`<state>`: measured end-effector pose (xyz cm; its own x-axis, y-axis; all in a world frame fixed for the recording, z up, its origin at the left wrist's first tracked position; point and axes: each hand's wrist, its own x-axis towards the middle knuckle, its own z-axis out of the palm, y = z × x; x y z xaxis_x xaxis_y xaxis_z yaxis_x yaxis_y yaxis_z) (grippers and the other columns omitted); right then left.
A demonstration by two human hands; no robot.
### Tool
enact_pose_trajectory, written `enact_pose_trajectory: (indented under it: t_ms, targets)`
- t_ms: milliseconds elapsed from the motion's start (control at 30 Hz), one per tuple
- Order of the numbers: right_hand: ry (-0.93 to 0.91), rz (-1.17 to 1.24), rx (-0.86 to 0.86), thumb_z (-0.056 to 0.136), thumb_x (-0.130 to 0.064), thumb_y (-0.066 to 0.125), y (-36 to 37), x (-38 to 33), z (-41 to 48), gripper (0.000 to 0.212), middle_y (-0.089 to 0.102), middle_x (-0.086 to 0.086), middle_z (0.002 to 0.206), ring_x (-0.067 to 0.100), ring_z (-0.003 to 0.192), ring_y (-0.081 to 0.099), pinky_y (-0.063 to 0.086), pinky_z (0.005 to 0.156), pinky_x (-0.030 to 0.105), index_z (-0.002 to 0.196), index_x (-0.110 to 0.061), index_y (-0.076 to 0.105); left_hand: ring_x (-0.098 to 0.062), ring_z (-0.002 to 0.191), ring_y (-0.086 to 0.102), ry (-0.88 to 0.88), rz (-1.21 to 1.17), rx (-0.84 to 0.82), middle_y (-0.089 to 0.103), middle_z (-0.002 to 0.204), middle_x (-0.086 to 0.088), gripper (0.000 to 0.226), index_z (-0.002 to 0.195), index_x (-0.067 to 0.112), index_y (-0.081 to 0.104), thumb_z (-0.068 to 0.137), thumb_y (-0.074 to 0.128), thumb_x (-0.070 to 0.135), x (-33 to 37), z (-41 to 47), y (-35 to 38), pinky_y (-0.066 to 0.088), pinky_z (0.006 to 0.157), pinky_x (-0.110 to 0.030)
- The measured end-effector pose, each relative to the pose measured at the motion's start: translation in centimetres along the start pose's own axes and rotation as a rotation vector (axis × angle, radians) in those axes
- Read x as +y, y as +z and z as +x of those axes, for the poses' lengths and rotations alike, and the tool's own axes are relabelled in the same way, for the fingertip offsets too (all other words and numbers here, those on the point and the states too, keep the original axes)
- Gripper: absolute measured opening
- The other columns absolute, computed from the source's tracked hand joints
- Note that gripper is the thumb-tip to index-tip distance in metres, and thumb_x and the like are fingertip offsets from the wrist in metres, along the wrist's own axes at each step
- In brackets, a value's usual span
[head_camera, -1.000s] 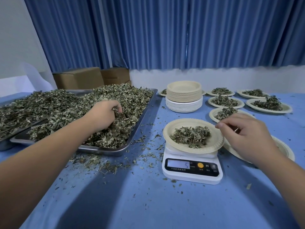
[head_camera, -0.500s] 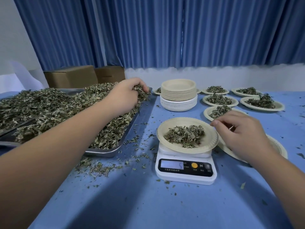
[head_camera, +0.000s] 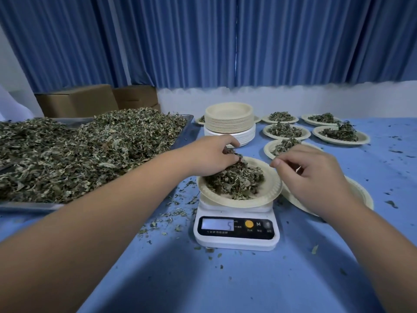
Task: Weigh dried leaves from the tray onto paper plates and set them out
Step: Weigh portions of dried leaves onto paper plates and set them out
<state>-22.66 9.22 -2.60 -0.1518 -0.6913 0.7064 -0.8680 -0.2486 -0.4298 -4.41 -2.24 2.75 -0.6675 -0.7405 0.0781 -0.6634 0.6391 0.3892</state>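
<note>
While left hand (head_camera: 209, 154) grips leaves (head_camera: 237, 160), plate (head_camera: 268, 195) level

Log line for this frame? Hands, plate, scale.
phase: weighing, plate on scale | left hand: grips dried leaves over plate | right hand: by plate rim, grip unclear | display: 5

Tray (head_camera: 184, 132) cut off at left edge. Right hand (head_camera: 316, 177) hides most of plate (head_camera: 363, 195) beneath. Plate stack (head_camera: 229, 123) hides most of rear plate (head_camera: 198, 120). Scale (head_camera: 235, 229) small print unreadable.
</note>
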Motion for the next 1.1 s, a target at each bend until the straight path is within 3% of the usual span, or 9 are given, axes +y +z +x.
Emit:
enact_pose_trajectory:
  t_ms: [167, 400, 533, 567, 700, 833, 933, 1000, 1100]
  targets:
    - [-0.023, -0.005, 0.005, 0.086, -0.012, 0.066, 0.1, 0.0, 0.0, 0.012, 0.063, 0.000, 0.074, 0.007, 0.074, 0.053, 0.037, 0.065, 0.011, 0.078, -0.014, 0.074, 0.004, 0.081, 0.056, 0.002, -0.207, 0.062, 0.059, 0.094, 0.018, 0.028, 0.125, 0.032, 0.055, 0.097, 0.054, 0.036, -0.3, 0.0, 0.3, 0.037, 0.060, -0.002]
    - [0.033, -0.006, -0.003, 0.088, -0.016, 0.063, 0.0, -0.3, 0.0, 0.015, 0.062, -0.007, 0.073, -0.001, 0.078, 0.053, 0.036, 0.064, 0.009, 0.075, -0.015, 0.073, -0.020, 0.093, 0.065, -0.027, -0.306, 0.245, 0.061, 0.102, 0.016, 0.020, 0.117, 0.033, 0.060, 0.098, 0.052, 0.033, -2.7, -1.8, -0.1, 0.050, 0.070, -0.026]
    - [0.252, 0.013, -0.037, 0.095, -0.035, 0.049, 0.0, -0.4, 0.0, 0.037, 0.060, 0.001, 0.060, 0.007, 0.059, 0.054, 0.036, 0.051, 0.027, 0.069, -0.014, 0.064, 0.003, 0.084, 0.057, -0.067, -0.305, 0.448, 0.061, 0.101, 0.017, 0.017, 0.111, 0.031, 0.062, 0.098, 0.053, 0.026, -5.6, -3.4, 0.5, 0.041, 0.063, -0.006]
    - [0.324, 0.012, -0.046, 0.095, -0.039, 0.048, 0.0, -0.4, 0.0, 0.038, 0.060, 0.001, 0.058, 0.010, 0.053, 0.053, 0.034, 0.047, 0.025, 0.068, -0.016, 0.061, 0.005, 0.084, 0.055, -0.087, -0.282, 0.491, 0.061, 0.102, 0.016, 0.017, 0.111, 0.030, 0.063, 0.098, 0.053, 0.024, -6.4, -3.9, 0.8, 0.040, 0.064, -0.005]
    - [0.485, -0.107, -0.147, 0.090, -0.041, 0.054, 0.1, -0.5, 0.1, 0.020, 0.064, 0.002, 0.058, 0.018, 0.057, 0.060, 0.042, 0.051, 0.026, 0.080, -0.024, 0.059, -0.008, 0.095, 0.053, -0.159, -0.109, 0.533, 0.058, 0.108, 0.007, 0.021, 0.114, 0.025, 0.064, 0.097, 0.052, 0.023, -9.3, -5.1, 1.0, 0.036, 0.081, -0.022]
    - [0.589, -0.131, -0.211, 0.088, -0.040, 0.055, 0.2, -0.5, 0.2, 0.020, 0.067, 0.005, 0.065, 0.020, 0.061, 0.061, 0.043, 0.055, 0.026, 0.093, -0.023, 0.064, -0.012, 0.080, 0.055, -0.326, 0.006, 0.545, 0.056, 0.111, 0.001, 0.023, 0.115, 0.026, 0.061, 0.096, 0.050, 0.035, -11.8, -5.7, -0.1, 0.042, 0.071, -0.031]
    - [0.638, -0.126, -0.223, 0.087, -0.042, 0.055, 0.3, -0.5, 0.2, 0.026, 0.068, 0.005, 0.066, 0.020, 0.060, 0.061, 0.045, 0.056, 0.027, 0.098, -0.021, 0.065, -0.011, 0.065, 0.055, -0.463, 0.062, 0.467, 0.058, 0.113, -0.005, 0.029, 0.115, 0.024, 0.060, 0.097, 0.048, 0.042, -12.9, -5.9, -0.1, 0.046, 0.059, -0.029]
    - [0.645, -0.116, -0.207, 0.086, -0.044, 0.056, 0.4, -0.7, 0.2, 0.026, 0.068, 0.003, 0.064, 0.020, 0.057, 0.062, 0.047, 0.055, 0.027, 0.099, -0.023, 0.065, -0.009, 0.066, 0.054, -0.432, 0.033, 0.500, 0.059, 0.114, -0.006, 0.025, 0.113, 0.023, 0.062, 0.097, 0.048, 0.037, -12.4, -5.9, 0.2, 0.045, 0.061, -0.030]
    - [0.616, -0.131, -0.200, 0.086, -0.045, 0.056, 0.5, -1.0, 0.2, 0.025, 0.068, 0.000, 0.061, 0.016, 0.059, 0.063, 0.043, 0.054, 0.025, 0.101, -0.026, 0.063, -0.005, 0.082, 0.052, -0.214, -0.037, 0.591, 0.059, 0.111, 0.005, 0.022, 0.114, 0.022, 0.065, 0.097, 0.052, 0.028, -10.4, -5.9, 0.8, 0.039, 0.077, -0.021]
